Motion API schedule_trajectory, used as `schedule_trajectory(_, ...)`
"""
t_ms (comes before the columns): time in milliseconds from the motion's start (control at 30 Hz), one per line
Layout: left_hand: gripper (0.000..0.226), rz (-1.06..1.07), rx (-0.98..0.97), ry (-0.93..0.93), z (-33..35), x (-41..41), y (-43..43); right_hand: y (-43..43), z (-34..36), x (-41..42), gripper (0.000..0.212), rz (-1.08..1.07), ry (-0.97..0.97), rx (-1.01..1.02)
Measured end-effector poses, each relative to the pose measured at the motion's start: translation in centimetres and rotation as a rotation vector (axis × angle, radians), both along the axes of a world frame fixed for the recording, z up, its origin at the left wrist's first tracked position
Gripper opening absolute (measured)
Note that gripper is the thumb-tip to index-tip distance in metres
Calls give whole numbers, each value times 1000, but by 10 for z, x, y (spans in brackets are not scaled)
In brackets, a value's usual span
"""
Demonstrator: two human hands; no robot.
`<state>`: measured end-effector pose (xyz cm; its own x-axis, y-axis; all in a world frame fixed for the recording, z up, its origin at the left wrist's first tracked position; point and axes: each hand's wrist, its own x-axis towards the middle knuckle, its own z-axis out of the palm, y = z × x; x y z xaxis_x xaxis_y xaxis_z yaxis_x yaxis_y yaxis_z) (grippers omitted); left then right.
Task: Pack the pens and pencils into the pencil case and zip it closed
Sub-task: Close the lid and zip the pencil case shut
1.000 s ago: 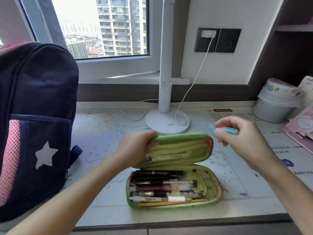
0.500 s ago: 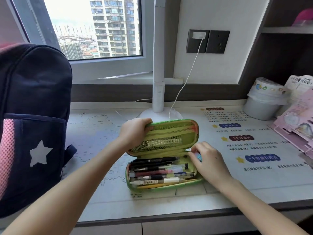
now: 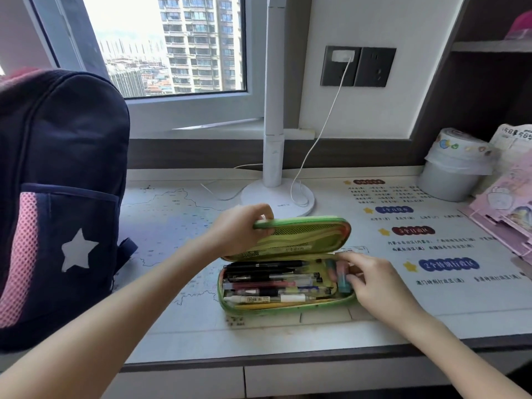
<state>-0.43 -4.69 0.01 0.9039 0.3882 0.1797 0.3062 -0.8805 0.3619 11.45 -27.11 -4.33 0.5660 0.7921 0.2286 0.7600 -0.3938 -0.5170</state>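
Note:
A green pencil case (image 3: 288, 307) lies open on the desk, its lid (image 3: 305, 236) standing up. Several pens and pencils (image 3: 270, 286) lie side by side in its lower half. My left hand (image 3: 240, 230) grips the lid's left corner and holds it up. At the right end of the case my right hand (image 3: 371, 279) pinches a small teal and pink eraser (image 3: 342, 277) that stands inside the case next to the pen tips.
A dark blue backpack (image 3: 57, 197) with a white star stands at the left. A white desk lamp (image 3: 276, 194) and its cable sit behind the case. A white tub (image 3: 452, 171) and pink paper holders (image 3: 506, 214) are at the right. The desk's front edge (image 3: 288, 355) is near.
My right hand came down from above the desk with the teal eraser and set it into the right end of the case. My left hand kept holding the lid up.

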Motion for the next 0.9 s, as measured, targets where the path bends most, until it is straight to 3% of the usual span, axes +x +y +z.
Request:
schedule_trajectory(133,16,60,18,-69,0,-6,-8,5,-1,5,38,-69,2,45)
schedule_trajectory(300,16,24,163,-210,-5,-24,-28,2,0,8,27,-1,-18,-75)
schedule_trajectory(433,16,-6,277,-319,-15,-32,-36,-2,-4,17,25,71,184,-34)
schedule_trajectory(600,15,39,274,-363,-18,-26,-37,-1,-14,11,21,-13,-128,22)
schedule_trajectory(800,17,90,243,-305,-18,-20,-34,2,-26,-5,9,-231,-207,144)
schedule_trajectory(900,17,90,231,-304,-17,-17,-33,9,-18,-7,18,-323,65,204)
